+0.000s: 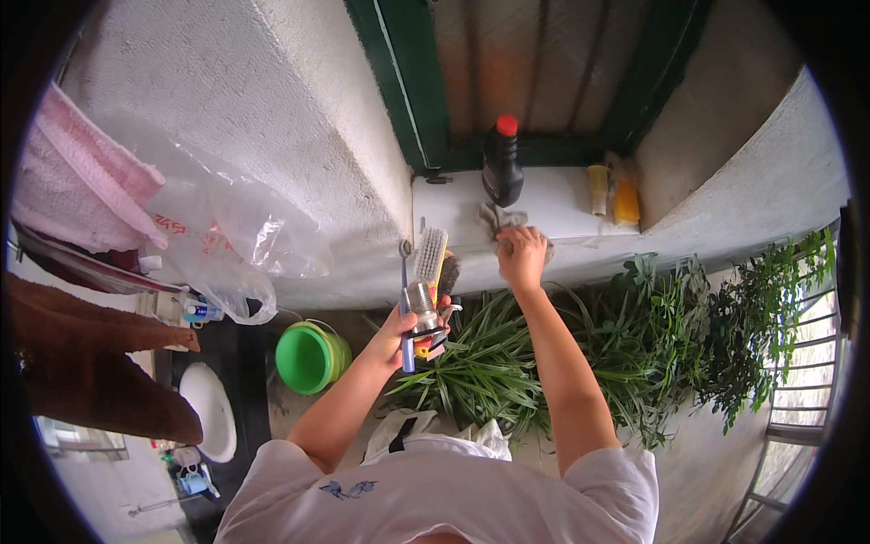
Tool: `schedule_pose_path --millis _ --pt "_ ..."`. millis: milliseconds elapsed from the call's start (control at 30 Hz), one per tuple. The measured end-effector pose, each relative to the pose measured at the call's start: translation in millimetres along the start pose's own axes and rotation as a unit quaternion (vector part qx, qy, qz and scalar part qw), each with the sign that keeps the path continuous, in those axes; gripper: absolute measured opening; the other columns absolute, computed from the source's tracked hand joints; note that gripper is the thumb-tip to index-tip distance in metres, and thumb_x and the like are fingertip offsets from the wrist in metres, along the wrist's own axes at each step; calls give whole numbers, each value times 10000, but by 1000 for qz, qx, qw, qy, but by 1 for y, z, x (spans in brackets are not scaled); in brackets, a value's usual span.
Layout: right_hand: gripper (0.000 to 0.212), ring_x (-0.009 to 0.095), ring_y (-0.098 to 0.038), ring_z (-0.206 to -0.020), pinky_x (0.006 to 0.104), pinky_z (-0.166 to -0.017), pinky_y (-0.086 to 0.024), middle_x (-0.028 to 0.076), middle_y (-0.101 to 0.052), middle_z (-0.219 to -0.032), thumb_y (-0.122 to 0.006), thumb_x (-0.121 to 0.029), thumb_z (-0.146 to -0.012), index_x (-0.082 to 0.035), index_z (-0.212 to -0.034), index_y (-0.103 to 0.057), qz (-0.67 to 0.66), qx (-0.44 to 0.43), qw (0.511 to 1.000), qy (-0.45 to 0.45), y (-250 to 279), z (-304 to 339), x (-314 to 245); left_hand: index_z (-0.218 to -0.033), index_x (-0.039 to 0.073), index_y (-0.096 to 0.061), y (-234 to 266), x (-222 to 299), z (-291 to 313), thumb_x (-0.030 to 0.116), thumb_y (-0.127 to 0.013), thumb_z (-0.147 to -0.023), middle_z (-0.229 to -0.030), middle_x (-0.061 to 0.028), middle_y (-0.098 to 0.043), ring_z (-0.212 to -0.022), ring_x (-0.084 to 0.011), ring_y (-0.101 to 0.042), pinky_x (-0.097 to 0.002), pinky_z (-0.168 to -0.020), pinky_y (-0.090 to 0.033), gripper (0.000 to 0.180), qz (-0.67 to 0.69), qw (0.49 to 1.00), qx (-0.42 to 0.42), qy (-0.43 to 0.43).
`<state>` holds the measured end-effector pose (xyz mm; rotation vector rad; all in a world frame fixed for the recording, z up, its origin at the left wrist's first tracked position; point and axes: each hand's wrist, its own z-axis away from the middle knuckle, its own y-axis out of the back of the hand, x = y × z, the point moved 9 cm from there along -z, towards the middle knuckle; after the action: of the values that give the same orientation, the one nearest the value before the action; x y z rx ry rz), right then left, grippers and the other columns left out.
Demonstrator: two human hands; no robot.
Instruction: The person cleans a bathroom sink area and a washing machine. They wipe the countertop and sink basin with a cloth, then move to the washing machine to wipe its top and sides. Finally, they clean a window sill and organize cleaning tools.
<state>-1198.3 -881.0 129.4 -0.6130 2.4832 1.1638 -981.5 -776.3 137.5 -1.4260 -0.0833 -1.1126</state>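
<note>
My left hand [391, 335] is closed around a bundle of small items. Among them are a scrub brush [430, 256] with pale bristles, a threaded metal piece [420, 302] and a slim tool with a blue-grey handle [407, 349] and a ring-shaped tip. Red and yellow parts show behind them, too covered to name. Further right, my right hand [523, 258] presses a crumpled grey rag [497, 219] at the front edge of the white windowsill [553, 199]. Just beyond the rag, a black bottle [503, 170] with a red cap stands on the sill.
A yellow container [625, 201] and a pale yellow tube [598, 189] stand at the sill's right end. Leafy plants [489, 349] grow below it. A green bucket [306, 359] is at left, near a hanging plastic bag [240, 231], pink towel [86, 177] and white basin [208, 412].
</note>
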Motion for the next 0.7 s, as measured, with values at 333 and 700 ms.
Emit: schedule_pose_path --millis 333,700 --pt "904 324 -653 -1002 421 -786 -526 144 -636 -1198 -692 -560 -740 -132 -1456 -344 -13 -129 967 -220 21 -78 23 -1371 71 -376 21 -20 23 376 -843 -701 -1269 -106 -534 -933 -178 -634 -364 -841 -549 871 41 999 15 23" --pt "588 386 -676 -842 482 -712 -537 209 -691 -921 -680 -462 -780 -101 -1230 -565 -76 -164 965 -191 -60 -69 -28 -1353 11 -425 18 -2 50 430 -826 -684 -996 -86 -630 -802 -125 -609 -368 -854 -489 885 11 997 69 -35"
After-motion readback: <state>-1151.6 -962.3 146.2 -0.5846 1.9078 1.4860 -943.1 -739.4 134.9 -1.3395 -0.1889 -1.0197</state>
